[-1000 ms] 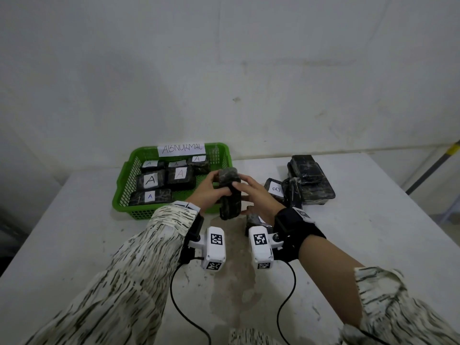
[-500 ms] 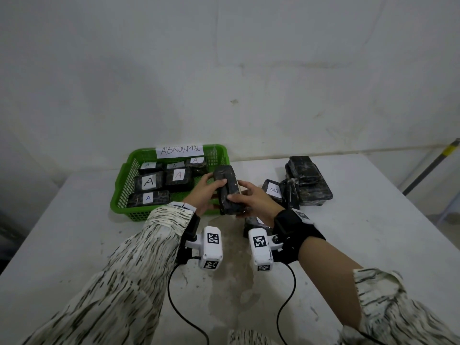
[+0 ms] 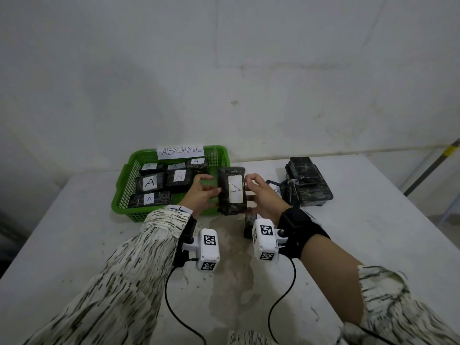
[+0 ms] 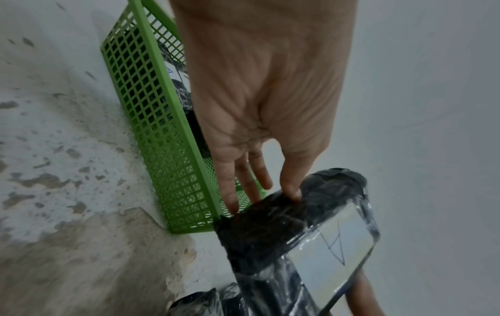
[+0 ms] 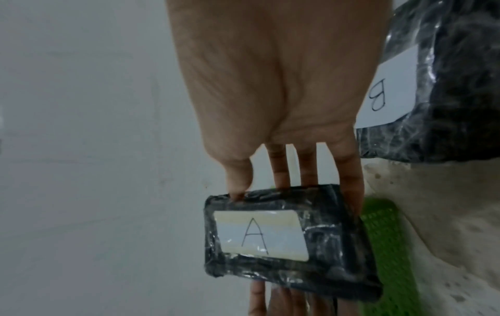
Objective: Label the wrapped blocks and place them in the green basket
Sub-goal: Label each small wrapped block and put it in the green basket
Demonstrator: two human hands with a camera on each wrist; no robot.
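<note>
Now held upright between both hands: block, label marked A facing the camera, just right of the basket. Left hand fingers clamped on its left edge, right hand fingers on its right. Above the desk; more blocks to the right.

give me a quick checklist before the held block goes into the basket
1. Block held by both hands: left hand and right hand grip its sides: ok.
2. Label on the block, reads A: ok.
3. Label stuck flat: looks so under the wrap: ok.
4. Basket in reach, beside the left hand: ok.
5. Free spot in the basket: bare mesh at its right side: ok.
6. Basket sign matches an A label: cannot tell.
</note>
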